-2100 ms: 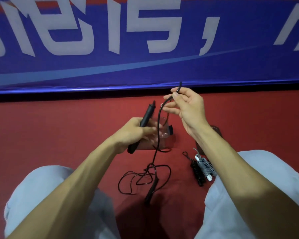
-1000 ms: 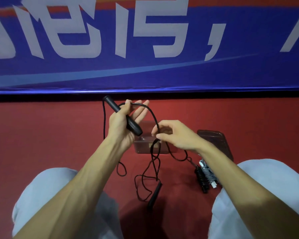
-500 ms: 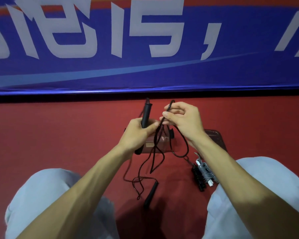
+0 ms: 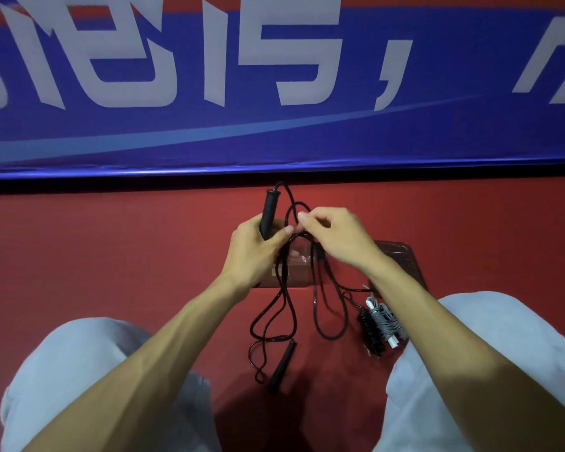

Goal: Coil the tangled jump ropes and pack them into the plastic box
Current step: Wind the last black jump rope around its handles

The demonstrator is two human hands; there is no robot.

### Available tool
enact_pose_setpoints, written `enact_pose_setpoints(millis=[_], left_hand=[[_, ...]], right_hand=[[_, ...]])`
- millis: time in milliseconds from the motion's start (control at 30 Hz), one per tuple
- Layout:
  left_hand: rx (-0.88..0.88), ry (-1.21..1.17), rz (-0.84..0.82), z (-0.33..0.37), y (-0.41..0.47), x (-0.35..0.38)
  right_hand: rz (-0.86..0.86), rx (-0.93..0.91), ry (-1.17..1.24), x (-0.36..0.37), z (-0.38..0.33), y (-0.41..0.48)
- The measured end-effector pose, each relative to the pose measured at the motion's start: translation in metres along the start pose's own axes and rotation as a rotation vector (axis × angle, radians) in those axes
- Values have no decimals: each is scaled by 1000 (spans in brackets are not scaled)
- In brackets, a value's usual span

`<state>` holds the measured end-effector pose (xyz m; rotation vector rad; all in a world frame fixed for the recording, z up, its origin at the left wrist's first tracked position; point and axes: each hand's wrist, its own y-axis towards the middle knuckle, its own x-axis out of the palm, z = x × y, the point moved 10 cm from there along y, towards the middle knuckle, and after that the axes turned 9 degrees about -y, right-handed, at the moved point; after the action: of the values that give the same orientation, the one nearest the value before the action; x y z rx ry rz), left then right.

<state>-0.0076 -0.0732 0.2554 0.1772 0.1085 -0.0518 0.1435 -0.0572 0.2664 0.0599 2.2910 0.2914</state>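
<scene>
Head view: left hand [image 4: 252,252] grips black handle [image 4: 269,210], right hand [image 4: 336,239] pinches tangled looped cord [image 4: 314,299].

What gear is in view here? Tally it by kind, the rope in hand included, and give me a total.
Jump ropes: 3 (loose black rope, coiled black rope, coiled grey rope)
Plastic box: 1
Lid: 1
Total: 5
</scene>
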Motion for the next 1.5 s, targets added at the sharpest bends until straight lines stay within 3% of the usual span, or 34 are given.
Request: enact_pose_setpoints(millis=[100, 267, 500, 700, 833, 1067, 1167, 1267, 1500], left_hand=[[-7, 28, 118, -3, 6, -17], [-72, -228, 246, -9, 13, -42], [7, -496, 386, 5, 14, -66], [57, -883, 612, 11, 19, -118], [-43, -981, 574, -2, 20, -114], [-243, -980, 333, -15, 15, -45], [-255, -985, 297, -16, 16, -38], [-260, -1014, 302, -19, 17, -39], [-199, -1037, 299, -21, 18, -41]], right_hand=[[-90, -91, -139, 5, -9, -7], [-266, -121, -133, 19, -7, -11], [-308, 14, -367, 27, 17, -7], [-535, 205, -727, 47, 72, -20], [-541, 183, -731, 56, 74, -19], [-474, -1, -486, 68, 30, -11], [-522, -81, -86, 75, -5, -16], [-616, 3, 288, 80, -17, -27], [-330, 21, 483, 49, -15, -15]])
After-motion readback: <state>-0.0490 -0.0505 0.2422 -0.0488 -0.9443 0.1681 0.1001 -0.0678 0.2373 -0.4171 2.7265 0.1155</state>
